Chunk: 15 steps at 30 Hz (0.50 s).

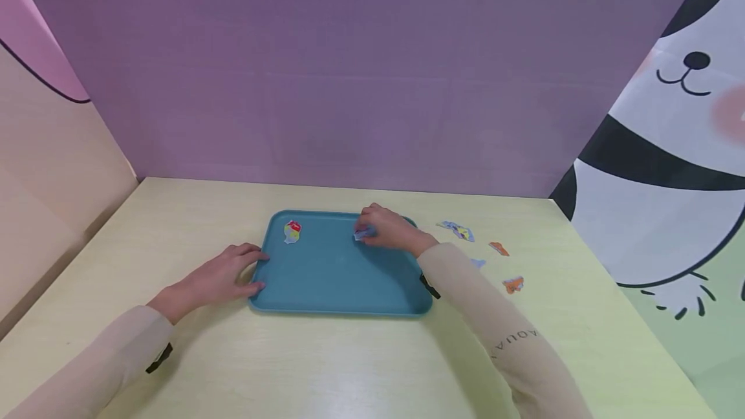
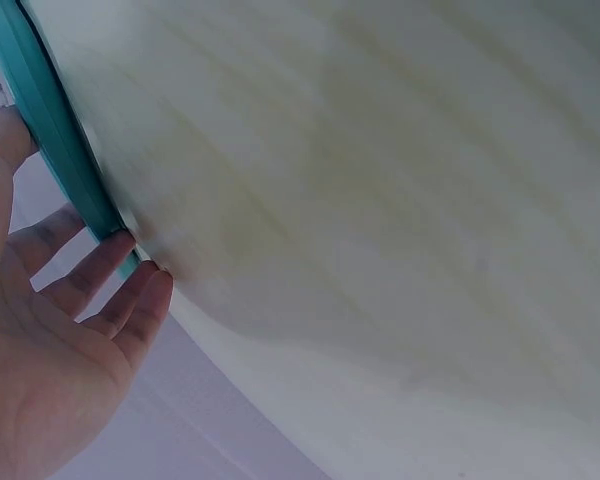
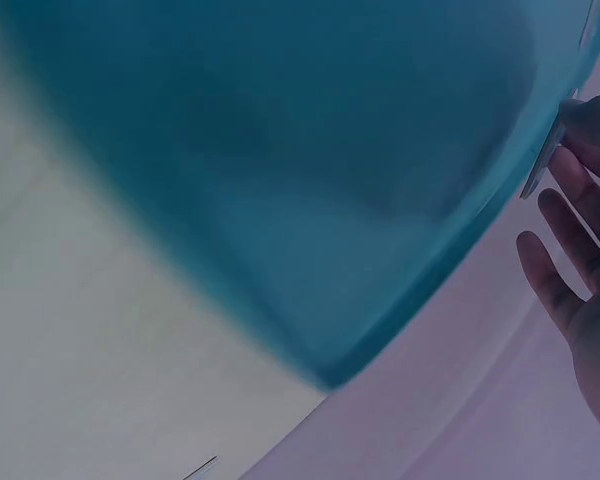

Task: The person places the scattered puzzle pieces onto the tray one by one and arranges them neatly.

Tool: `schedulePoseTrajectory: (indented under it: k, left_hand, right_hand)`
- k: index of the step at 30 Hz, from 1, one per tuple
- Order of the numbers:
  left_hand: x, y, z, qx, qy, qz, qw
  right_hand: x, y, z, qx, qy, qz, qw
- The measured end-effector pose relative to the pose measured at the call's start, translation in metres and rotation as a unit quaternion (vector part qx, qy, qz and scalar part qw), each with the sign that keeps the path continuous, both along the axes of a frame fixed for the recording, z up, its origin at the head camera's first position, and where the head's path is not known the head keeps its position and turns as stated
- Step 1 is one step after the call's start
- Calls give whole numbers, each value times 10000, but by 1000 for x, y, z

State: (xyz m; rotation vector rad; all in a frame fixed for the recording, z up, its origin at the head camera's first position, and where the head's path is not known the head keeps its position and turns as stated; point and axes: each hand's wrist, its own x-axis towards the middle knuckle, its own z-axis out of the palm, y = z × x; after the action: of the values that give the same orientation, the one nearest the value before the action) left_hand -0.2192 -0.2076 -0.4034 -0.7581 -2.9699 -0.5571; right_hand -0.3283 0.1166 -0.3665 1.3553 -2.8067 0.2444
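My left hand [image 1: 221,277] rests at the left edge of a blue-green tray [image 1: 332,283], thumb and fingertips against its rim. In the left wrist view the fingers [image 2: 98,275] are spread and fairly straight along the tray's edge [image 2: 55,110]. Over the far right part of the tray, my right hand [image 1: 388,228] pinches a small bluish jigsaw puzzle piece [image 1: 365,233] between thumb and fingers. The right wrist view shows this thin piece [image 3: 544,160] edge-on, with the other fingers loose. A red, yellow and pale blue puzzle piece [image 1: 293,232] lies on the tray's upper left.
Right of the tray, several loose pieces lie on the pale wooden table [image 1: 349,367]: a long blue and yellow one [image 1: 457,231], an orange one [image 1: 498,248], a light blue one [image 1: 478,263] and another orange one [image 1: 514,285]. A purple wall [image 1: 349,115] stands behind the table.
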Motion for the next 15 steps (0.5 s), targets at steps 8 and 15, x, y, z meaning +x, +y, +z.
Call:
schedulePoseTrajectory:
  k: [8,15]
  left_hand:
    - [0,1,1,-14,-6,11,10000]
    - [1,0,1,-28,17,-40,10000]
  right_hand:
    - [-4,-25,-1,116,18,15,9999]
    - [-10,-45,-1,292,10,-103,9995]
